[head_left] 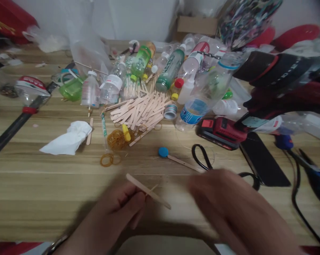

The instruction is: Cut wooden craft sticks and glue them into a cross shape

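My left hand, near the table's front edge, pinches a wooden craft stick. A thin wooden sliver like a toothpick crosses it near the thumb. Smeared by motion, my right hand hovers to the right, its fingers too blurred to read. Just beyond it lie black-handled scissors, partly hidden by that hand. Between the hands and the clutter rests another craft stick with a blue bottle cap at its end.
Behind are a pile of craft sticks, rubber bands and several plastic bottles. A cordless drill stands at right beside a phone and pliers. A crumpled tissue lies at left.
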{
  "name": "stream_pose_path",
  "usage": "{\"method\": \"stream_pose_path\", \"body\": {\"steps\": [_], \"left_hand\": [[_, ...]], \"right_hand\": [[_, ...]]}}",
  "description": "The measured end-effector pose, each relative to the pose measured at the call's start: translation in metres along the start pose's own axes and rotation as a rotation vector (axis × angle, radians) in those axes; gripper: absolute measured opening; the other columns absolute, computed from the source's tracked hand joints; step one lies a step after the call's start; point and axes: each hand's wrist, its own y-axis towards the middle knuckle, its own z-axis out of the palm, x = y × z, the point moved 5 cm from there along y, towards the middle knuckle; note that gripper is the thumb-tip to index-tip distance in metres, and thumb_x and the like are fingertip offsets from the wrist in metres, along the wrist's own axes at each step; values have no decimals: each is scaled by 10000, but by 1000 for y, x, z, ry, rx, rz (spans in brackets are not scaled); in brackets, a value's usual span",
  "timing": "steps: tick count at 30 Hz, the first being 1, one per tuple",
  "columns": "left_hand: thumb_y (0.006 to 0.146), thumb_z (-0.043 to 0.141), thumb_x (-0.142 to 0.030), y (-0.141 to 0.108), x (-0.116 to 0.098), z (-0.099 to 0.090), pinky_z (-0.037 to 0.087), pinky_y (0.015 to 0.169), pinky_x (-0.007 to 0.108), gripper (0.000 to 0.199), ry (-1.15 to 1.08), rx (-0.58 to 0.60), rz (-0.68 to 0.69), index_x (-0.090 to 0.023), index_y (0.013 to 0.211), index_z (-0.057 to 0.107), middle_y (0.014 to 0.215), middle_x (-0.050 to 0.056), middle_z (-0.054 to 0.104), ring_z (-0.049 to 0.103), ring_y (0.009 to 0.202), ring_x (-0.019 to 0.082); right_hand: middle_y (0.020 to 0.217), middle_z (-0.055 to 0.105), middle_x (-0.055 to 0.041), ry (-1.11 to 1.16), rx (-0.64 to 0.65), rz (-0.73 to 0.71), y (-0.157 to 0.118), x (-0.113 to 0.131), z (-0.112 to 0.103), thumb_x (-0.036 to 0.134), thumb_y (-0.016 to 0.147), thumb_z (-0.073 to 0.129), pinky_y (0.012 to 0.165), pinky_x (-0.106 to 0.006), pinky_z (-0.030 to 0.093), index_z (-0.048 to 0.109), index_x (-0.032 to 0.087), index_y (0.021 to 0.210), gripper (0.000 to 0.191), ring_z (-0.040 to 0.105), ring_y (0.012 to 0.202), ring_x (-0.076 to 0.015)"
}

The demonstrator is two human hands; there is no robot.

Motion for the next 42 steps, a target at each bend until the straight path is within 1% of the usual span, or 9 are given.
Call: {"method": "stream_pose_path", "body": {"steps": [5, 8, 11, 13, 14, 16, 18, 23, 42], "left_hand": [[897, 495, -492, -12, 1, 3, 297, 528, 244, 341, 102, -59, -26, -212, 705, 522, 525, -68, 439, 347, 515, 117], [907, 464, -476, -11, 2, 9, 314, 547, 247, 318, 118, -27, -3, -218, 725, 500, 543, -63, 450, 376, 533, 125], [941, 401, -462, -7, 1, 13, 311, 543, 252, 308, 133, 22, 39, -216, 816, 537, 555, -62, 457, 388, 536, 134], [962, 366, -439, -5, -3, 14, 310, 549, 254, 315, 156, 27, 79, -213, 841, 550, 568, -57, 471, 394, 543, 136], [970, 355, -426, -4, -5, 15, 313, 558, 254, 319, 169, 21, 97, -213, 836, 551, 579, -53, 478, 401, 553, 137], [973, 353, -409, -3, -10, 17, 313, 564, 254, 318, 183, 20, 127, -216, 796, 532, 591, -49, 479, 409, 567, 138], [969, 358, -403, -4, -14, 20, 303, 549, 251, 313, 158, 30, 144, -221, 759, 503, 589, -50, 463, 403, 562, 137], [954, 382, -349, -7, -19, 26, 280, 522, 249, 257, 97, 34, 174, -221, 779, 521, 574, -59, 428, 378, 541, 135], [970, 404, -339, -12, -17, 30, 263, 492, 234, 264, 26, 63, 171, -215, 771, 525, 572, -73, 385, 315, 515, 115]], "right_hand": [[894, 714, -133, -323, -26, 49, 20, -27, 11, 284, 945, 482, 711, -483, 431, 715, 177, 967, 257, 588, 852, -344], [810, 683, -122, -289, -35, 75, 21, -35, 18, 266, 918, 484, 685, -466, 410, 678, 187, 823, 229, 563, 805, -334], [776, 658, -89, -212, -61, 92, 18, -27, 9, 304, 933, 458, 679, -428, 430, 616, 206, 808, 224, 567, 765, -283], [744, 626, -44, 5, -27, 151, 15, -14, 1, 354, 969, 428, 624, -344, 442, 575, 221, 846, 234, 562, 697, -213], [723, 599, -20, 237, 14, 231, 14, -8, -1, 394, 981, 435, 585, -299, 426, 556, 228, 850, 243, 541, 657, -178], [671, 516, 22, 782, 202, 384, 10, 10, 5, 493, 978, 462, 527, -248, 368, 546, 229, 862, 300, 458, 590, -131], [637, 438, 52, 1164, 374, 482, 8, 32, 14, 531, 936, 552, 497, -222, 301, 548, 210, 859, 330, 369, 552, -97], [592, 338, 100, 1566, 528, 622, 9, 54, 34, 476, 848, 712, 440, -176, 188, 504, 200, 811, 347, 242, 483, -45], [528, 290, 125, 1664, 539, 690, 0, 51, 40, 464, 814, 751, 394, -144, 127, 450, 210, 756, 398, 169, 448, -32]]}}
